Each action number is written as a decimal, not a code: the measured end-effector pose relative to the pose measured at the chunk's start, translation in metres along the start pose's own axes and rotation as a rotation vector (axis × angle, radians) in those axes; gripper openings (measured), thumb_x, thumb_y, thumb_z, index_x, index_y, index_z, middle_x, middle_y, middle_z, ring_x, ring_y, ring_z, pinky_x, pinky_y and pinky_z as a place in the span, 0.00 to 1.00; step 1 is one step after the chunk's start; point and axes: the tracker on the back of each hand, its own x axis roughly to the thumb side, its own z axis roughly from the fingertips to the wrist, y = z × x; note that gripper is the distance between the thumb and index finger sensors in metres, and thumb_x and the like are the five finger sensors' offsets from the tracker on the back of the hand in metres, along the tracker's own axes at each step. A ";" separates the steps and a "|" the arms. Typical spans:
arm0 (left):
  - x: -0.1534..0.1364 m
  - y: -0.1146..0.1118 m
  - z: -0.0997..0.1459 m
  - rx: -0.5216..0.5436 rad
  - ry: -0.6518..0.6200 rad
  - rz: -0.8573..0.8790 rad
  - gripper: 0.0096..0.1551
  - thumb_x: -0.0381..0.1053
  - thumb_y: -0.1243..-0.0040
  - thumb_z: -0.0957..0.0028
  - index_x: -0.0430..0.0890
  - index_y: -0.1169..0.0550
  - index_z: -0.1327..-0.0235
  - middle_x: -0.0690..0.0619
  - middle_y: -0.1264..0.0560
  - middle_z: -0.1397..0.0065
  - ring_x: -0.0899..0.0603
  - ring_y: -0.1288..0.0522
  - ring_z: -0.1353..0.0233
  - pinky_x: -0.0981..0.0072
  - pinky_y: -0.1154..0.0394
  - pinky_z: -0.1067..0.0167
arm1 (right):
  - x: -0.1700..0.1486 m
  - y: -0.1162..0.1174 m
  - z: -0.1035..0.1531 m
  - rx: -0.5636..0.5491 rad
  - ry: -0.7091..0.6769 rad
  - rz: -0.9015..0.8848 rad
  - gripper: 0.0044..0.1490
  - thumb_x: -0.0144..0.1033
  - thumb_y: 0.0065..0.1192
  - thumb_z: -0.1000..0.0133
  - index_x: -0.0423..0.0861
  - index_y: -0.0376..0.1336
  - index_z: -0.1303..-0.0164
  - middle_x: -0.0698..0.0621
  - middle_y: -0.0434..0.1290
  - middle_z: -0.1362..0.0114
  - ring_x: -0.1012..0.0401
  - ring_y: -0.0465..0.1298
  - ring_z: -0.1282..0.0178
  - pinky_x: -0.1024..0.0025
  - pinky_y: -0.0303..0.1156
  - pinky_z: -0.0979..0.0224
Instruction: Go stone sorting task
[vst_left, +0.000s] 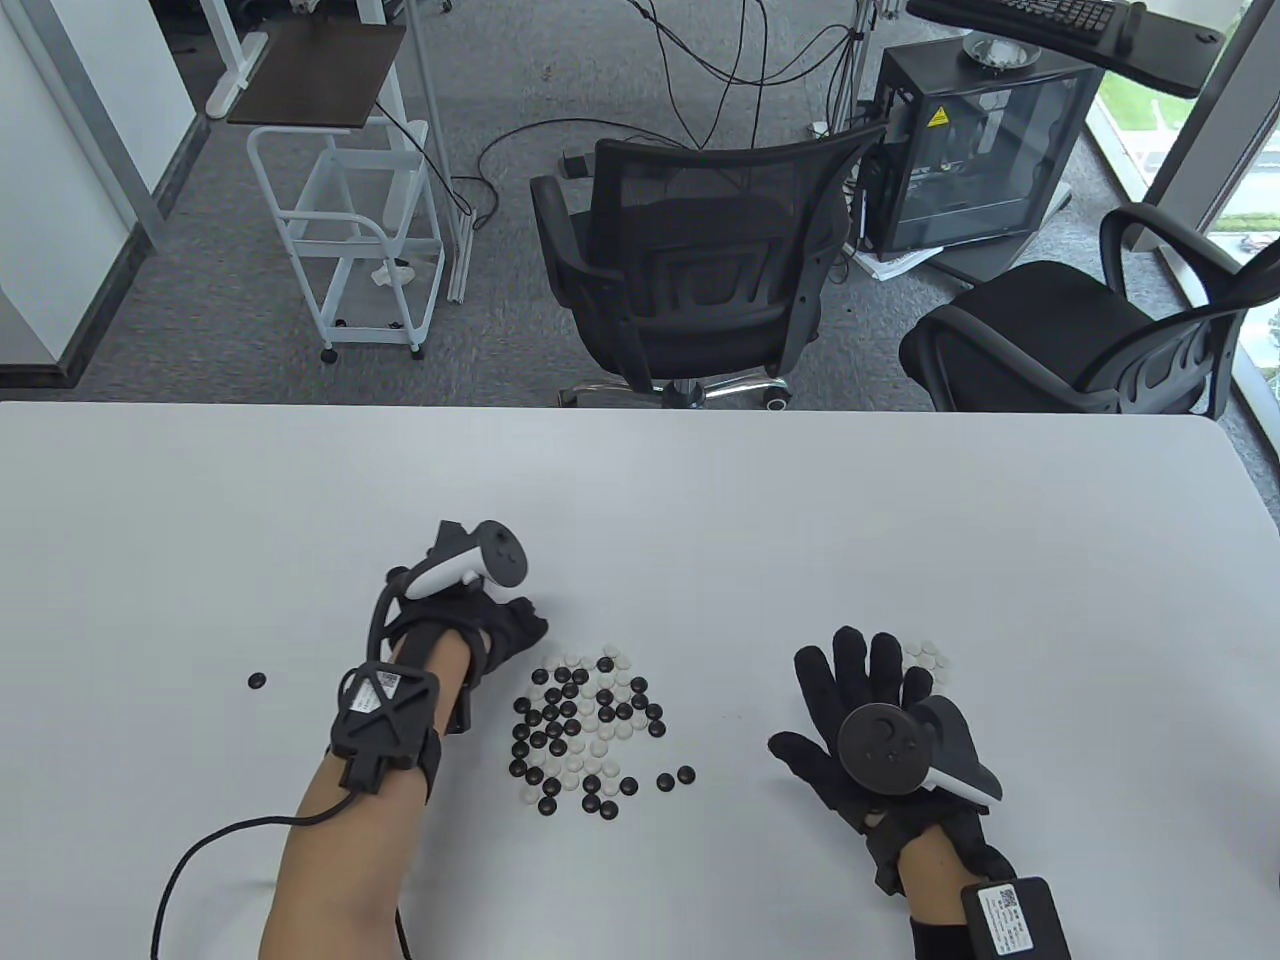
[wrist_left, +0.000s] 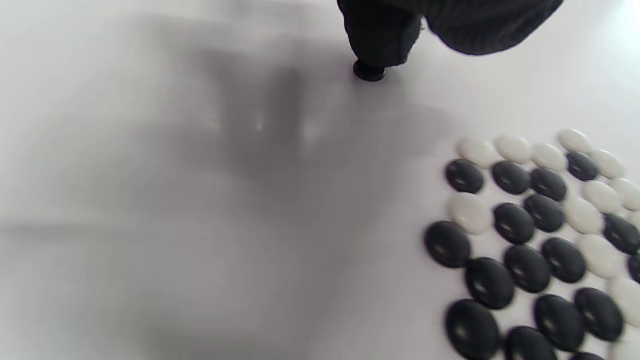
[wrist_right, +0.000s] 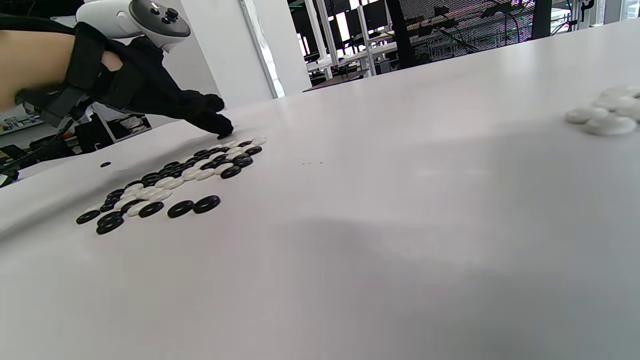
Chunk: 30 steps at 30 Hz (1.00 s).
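Table (vst_left: 640, 500) white, matte | chairs (vst_left: 690, 260) behind | carpet (vst_left: 500, 300) grey

Table (vst_left: 700, 500): smooth, matt white top, faint sheen in wrist views. Black stones (wrist_left: 514, 223): glossy, smooth, small highlights. White stones (wrist_left: 470, 213): smooth, softer satin gloss. Gloves on left hand (vst_left: 505, 625) and right hand (vst_left: 865, 690): black knit cloth, matt. Trackers (vst_left: 480, 560): smooth plastic, white and black, slight sheen.
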 end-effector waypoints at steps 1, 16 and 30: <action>-0.017 0.002 0.002 -0.002 0.036 0.026 0.40 0.67 0.63 0.44 0.59 0.38 0.16 0.38 0.76 0.17 0.26 0.82 0.26 0.17 0.79 0.46 | 0.000 0.000 0.000 0.000 0.001 0.000 0.57 0.53 0.41 0.35 0.24 0.35 0.14 0.13 0.27 0.22 0.19 0.24 0.31 0.10 0.28 0.41; -0.188 -0.010 0.050 0.004 0.317 0.294 0.41 0.67 0.62 0.43 0.57 0.37 0.14 0.38 0.75 0.17 0.25 0.82 0.25 0.17 0.79 0.46 | -0.002 0.002 -0.002 0.029 0.013 0.010 0.57 0.53 0.41 0.35 0.23 0.35 0.14 0.13 0.27 0.22 0.19 0.24 0.31 0.11 0.28 0.41; -0.154 0.009 0.064 0.081 0.135 0.235 0.41 0.67 0.60 0.42 0.56 0.37 0.14 0.37 0.75 0.16 0.24 0.82 0.25 0.16 0.79 0.46 | 0.000 0.004 -0.004 0.037 0.011 0.008 0.57 0.53 0.41 0.35 0.23 0.35 0.14 0.13 0.27 0.22 0.19 0.24 0.31 0.11 0.28 0.41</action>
